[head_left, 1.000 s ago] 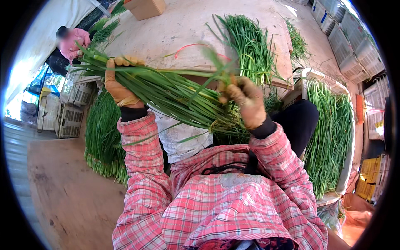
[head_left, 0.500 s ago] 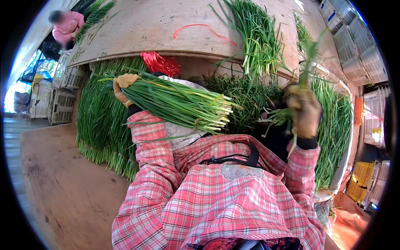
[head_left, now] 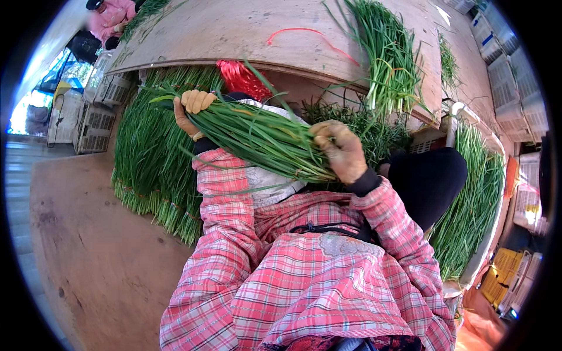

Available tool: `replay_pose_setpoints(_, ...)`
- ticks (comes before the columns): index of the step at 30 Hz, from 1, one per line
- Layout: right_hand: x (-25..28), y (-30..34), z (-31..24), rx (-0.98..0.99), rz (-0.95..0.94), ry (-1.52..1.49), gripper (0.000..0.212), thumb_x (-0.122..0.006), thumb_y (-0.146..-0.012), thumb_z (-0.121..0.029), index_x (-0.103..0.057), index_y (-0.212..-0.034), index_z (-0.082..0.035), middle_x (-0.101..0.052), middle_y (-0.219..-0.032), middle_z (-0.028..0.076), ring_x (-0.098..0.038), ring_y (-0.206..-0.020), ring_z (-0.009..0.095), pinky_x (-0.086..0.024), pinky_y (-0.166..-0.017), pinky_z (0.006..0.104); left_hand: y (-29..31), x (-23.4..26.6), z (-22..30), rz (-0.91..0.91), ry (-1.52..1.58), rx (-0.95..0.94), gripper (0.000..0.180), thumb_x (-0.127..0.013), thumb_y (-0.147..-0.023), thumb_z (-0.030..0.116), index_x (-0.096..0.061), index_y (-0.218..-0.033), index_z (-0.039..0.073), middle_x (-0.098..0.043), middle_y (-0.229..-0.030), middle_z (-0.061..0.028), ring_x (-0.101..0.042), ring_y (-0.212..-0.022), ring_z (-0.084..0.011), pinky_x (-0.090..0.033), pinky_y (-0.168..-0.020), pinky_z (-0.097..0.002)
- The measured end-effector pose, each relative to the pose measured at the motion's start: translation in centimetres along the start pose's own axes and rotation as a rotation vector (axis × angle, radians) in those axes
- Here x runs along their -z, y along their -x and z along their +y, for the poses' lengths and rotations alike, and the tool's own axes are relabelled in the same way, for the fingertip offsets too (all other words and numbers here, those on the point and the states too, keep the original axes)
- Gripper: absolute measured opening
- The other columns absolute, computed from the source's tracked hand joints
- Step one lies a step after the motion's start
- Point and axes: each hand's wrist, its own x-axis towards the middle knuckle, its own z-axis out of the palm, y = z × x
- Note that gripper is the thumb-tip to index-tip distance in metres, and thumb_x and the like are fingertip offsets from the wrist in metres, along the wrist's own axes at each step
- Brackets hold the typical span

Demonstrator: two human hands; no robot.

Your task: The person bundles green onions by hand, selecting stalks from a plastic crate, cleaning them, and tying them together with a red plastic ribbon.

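Observation:
A thick bunch of garlic chives (head_left: 252, 137) lies slantwise above my lap. My left hand (head_left: 196, 108), in a tan work glove, is wrapped round its leafy end. At the pale stem end my gloved right hand (head_left: 341, 151) is closed over the stalks, fingers curled, and hides most of the cut tips. A few long leaves stick up loose from the bunch. Behind it, scattered chive trimmings (head_left: 374, 131) make a dark green heap. Near my left hand hangs a bundle of shiny red plastic ties (head_left: 243, 80).
Tied chive bundles (head_left: 152, 146) are packed at the left on a wooden board (head_left: 105, 234). Loose chives (head_left: 386, 64) and a red strip (head_left: 313, 32) lie on the wooden table (head_left: 228, 41). At right stands a chive-filled tub (head_left: 499, 175), with crates (head_left: 512, 96) beyond. A person in pink (head_left: 111, 17) sits far left.
My right hand has come left from beside the tub onto the stem end of the bunch. The small wisp of chives it held away from the bunch no longer shows apart.

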Motion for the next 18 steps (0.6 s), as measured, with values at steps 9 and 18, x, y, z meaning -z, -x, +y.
replay_pose_setpoints(9, 5.0, 2.0, -2.0, -0.375, 0.334, -0.539, 0.011, -0.055, -0.090, -0.011, -0.057, -0.088, 0.000, -0.060, -0.085, 0.005, -0.038, -0.054, 0.005, -0.032, -0.049, 0.0195, 1.0, 0.1, 0.9, -0.013, -0.111, -0.069, 0.024, -0.045, -0.088, 0.018, -0.042, -0.065, 0.012, -0.043, -0.059, 0.0047, -0.044, -0.056, -0.0087, -0.036, -0.060, -0.0249)
replay_pose_setpoints(18, 4.4, 0.3, -1.6, -0.141, -0.264, 0.496, 0.059, -0.068, -0.076, -0.036, -0.051, -0.116, 0.005, -0.055, -0.115, 0.024, -0.053, -0.107, 0.037, -0.043, -0.090, 0.0396, 1.4, 0.3, 1.5, -0.060, -0.028, -0.077, 0.025, -0.047, -0.089, 0.021, -0.042, -0.066, 0.013, -0.043, -0.060, 0.0044, -0.042, -0.056, -0.0078, -0.034, -0.059, -0.0248)
